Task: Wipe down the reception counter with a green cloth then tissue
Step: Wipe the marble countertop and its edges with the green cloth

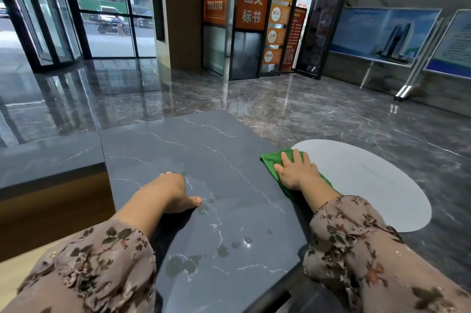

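Observation:
The reception counter (pixel 204 159) is a dark grey marbled slab with white veins running away from me. A green cloth (pixel 272 159) lies at its right edge, and my right hand (pixel 297 171) presses flat on it with straight fingers. My left hand (pixel 173 190) rests on the counter's middle left, fingers bent down onto the surface, thumb out to the right, holding nothing. Water drops and wet patches (pixel 221 250) sit on the near part of the slab. No tissue is in view.
A lower counter section (pixel 48 162) with a wooden front adjoins on the left. Below the right edge a light grey oval mat (pixel 369 180) lies on the glossy marble floor. Signboards on stands (pixel 382 35) stand at the far right, glass doors far left.

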Available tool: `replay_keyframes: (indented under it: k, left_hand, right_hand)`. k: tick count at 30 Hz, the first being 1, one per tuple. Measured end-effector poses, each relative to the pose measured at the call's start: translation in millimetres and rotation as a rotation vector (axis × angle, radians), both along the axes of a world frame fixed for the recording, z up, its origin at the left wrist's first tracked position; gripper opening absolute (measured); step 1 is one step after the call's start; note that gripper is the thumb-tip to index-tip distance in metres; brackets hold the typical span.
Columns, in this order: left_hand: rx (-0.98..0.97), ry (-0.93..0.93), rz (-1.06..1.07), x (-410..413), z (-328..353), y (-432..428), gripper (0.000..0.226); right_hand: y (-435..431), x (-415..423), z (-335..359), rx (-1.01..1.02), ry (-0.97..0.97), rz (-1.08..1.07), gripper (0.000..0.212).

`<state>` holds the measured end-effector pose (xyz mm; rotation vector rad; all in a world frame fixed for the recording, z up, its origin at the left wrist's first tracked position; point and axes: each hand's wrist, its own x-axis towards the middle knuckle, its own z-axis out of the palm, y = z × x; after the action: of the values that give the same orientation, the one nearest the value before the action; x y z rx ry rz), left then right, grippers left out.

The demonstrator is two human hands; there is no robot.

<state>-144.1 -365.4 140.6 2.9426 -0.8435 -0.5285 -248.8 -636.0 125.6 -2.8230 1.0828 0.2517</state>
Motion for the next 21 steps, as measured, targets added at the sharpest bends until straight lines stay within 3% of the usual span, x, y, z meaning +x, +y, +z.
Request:
replay_keyframes:
  k: [11,16,21]
  left_hand:
    - [-0.036,-0.038,-0.001,0.5,-5.2,1.4,0.074]
    - [-0.028,-0.034,0.004,3.4,-10.5,1.1,0.077]
    - [-0.022,-0.017,0.007,3.8,-11.6,1.7,0.078]
  right_hand:
    - [121.0,31.9,-5.8,-0.018,0.002,0.393,0.06]
    - [77.3,17.0,-3.4,-0.004,-0.061,0.477,0.059]
    - [12.0,-3.9,-1.3,-0.068,-0.026,0.295,0.06]
